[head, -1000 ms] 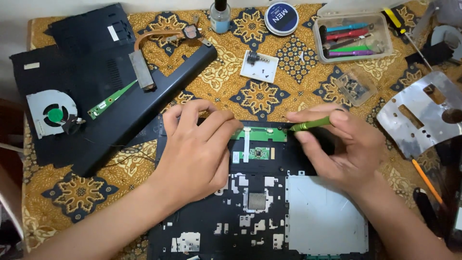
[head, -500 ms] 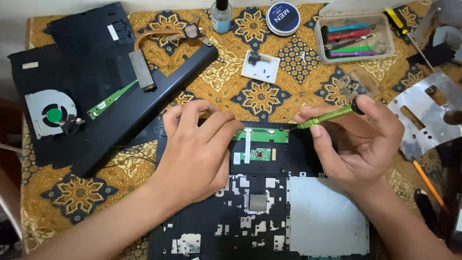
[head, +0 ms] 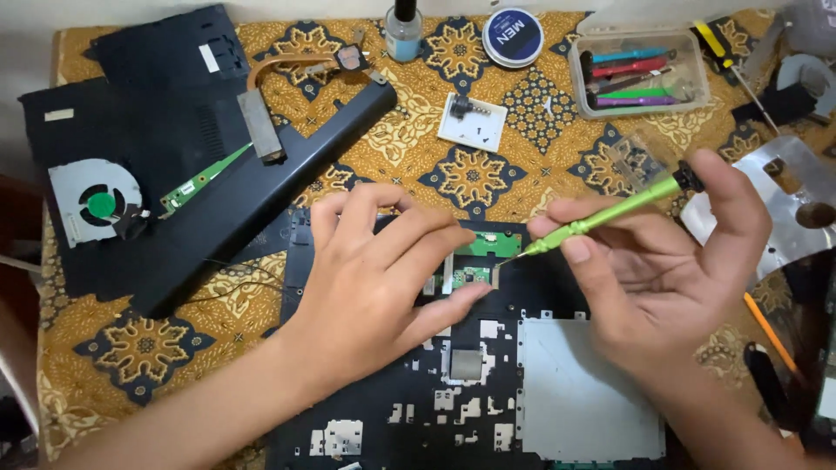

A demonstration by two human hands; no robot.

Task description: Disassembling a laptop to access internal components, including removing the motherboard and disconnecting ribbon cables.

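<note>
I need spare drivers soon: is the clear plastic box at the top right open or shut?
Open. The clear plastic box has no lid on it, and the coloured tools lie uncovered inside.

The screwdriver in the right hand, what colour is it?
Bright green screwdriver with a black end cap, seen best in the head view.

screwdriver (head: 614, 209): showing lime green, black cap
circuit board (head: 483, 246): showing green
laptop shell (head: 418, 383): showing black, silver plate
cloth (head: 461, 174): showing gold-brown batik, dark medallions
fan (head: 102, 204): showing green hub, grey housing
</note>
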